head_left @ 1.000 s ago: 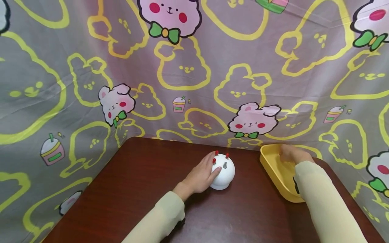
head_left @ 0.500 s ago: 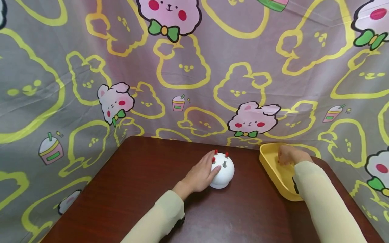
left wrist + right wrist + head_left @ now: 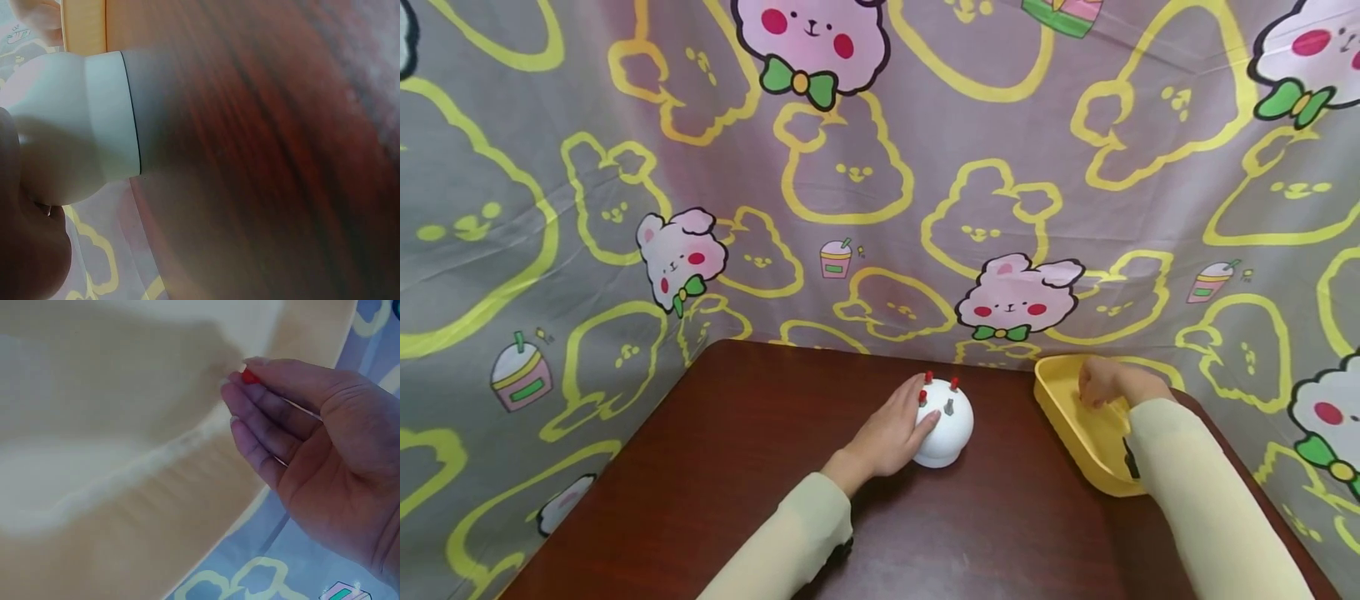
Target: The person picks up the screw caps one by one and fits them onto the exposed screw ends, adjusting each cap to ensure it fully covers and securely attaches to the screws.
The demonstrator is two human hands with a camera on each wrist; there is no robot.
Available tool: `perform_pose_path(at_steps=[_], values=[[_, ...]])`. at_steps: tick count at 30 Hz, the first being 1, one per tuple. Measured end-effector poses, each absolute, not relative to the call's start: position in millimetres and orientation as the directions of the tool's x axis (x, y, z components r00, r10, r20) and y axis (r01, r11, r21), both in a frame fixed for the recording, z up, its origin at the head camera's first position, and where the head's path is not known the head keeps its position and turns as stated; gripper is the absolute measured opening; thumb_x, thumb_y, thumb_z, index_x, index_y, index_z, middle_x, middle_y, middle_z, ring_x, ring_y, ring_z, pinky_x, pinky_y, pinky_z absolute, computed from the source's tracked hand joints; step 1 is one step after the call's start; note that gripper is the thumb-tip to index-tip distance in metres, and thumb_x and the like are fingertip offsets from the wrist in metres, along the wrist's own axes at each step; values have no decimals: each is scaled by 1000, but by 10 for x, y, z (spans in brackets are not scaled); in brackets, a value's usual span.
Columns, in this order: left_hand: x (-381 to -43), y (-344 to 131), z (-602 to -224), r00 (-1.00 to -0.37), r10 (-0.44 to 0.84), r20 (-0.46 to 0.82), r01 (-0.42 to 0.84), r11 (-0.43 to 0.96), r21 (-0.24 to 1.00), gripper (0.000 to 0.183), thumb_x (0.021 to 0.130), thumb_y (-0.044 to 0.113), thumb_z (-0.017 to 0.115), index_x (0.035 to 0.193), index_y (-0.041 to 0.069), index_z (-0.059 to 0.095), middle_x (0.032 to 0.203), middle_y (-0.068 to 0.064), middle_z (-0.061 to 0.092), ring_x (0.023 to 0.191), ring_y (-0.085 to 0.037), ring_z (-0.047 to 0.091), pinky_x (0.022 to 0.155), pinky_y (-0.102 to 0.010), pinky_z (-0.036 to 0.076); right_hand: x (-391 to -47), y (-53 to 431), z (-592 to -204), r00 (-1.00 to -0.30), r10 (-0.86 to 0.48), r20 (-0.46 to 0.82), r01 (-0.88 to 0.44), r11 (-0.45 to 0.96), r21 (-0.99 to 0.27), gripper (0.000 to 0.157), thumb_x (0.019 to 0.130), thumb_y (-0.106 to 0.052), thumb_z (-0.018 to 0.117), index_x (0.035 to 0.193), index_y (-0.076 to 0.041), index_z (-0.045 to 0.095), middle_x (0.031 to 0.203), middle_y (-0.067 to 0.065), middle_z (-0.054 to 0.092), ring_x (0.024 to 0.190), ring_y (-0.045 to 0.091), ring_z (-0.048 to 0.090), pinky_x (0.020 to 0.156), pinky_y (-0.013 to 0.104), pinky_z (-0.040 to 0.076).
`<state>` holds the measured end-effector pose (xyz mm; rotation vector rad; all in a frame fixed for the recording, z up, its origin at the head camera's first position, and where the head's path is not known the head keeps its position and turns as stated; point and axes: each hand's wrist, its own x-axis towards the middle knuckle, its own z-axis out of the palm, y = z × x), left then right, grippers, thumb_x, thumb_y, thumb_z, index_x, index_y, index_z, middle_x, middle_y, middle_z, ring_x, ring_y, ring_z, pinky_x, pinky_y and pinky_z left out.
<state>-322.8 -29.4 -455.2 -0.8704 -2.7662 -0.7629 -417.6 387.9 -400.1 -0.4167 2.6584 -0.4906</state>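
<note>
A white ball-shaped object [image 3: 946, 430] with a flared base stands on the brown table. On its top are several short stubs, red-tipped except for one bare grey stub [image 3: 949, 407]. My left hand [image 3: 887, 429] holds the ball from its left side, thumb across the front and fingers round the back. Over the yellow tray [image 3: 1078, 446] at the right, my right hand [image 3: 1108, 383] pinches a small red piece [image 3: 251, 376] between thumb and fingertips. Only part of that piece shows, in the right wrist view; the head view hides it.
The dark brown table [image 3: 760, 433] meets a patterned cloth [image 3: 865, 183] at the back and sides. The tray stands near the table's back right, its wall between the ball and my right hand.
My right hand has drawn up and slightly left within the tray, its fingers now bunched together. The left hand keeps its hold on the ball. The head view has shifted slightly.
</note>
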Motion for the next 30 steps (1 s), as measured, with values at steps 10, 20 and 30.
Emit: perform_pose_path(at_steps=[10, 20, 30], values=[[-3223, -285, -4548, -826, 494, 272, 563, 700, 439, 78, 107, 57, 34, 163, 5, 18, 167, -11, 25, 153, -24, 26, 121, -41, 30, -4117, 3823, -3811, -872, -478, -108, -413, 836, -362, 9, 86, -4, 72, 89, 4, 74, 78, 4, 72, 68, 16, 65, 62, 33, 53], [-3233, -284, -4533, -825, 496, 270, 564, 695, 446, 79, 107, 58, 35, 163, 6, 18, 167, -10, 24, 153, -24, 27, 121, -42, 30, -4031, 3705, -3718, -867, -499, 3, -475, 823, -312, 10, 88, -8, 74, 92, 1, 76, 80, 1, 72, 73, 13, 62, 68, 36, 52], [-3227, -296, -4543, -822, 501, 272, 569, 697, 436, 79, 107, 59, 33, 163, 5, 17, 167, -11, 24, 153, -25, 27, 120, -44, 32, -3988, 3655, -3716, -860, -509, 28, -485, 800, -353, 13, 95, -2, 63, 96, 5, 74, 81, 7, 73, 70, 14, 64, 64, 32, 54]])
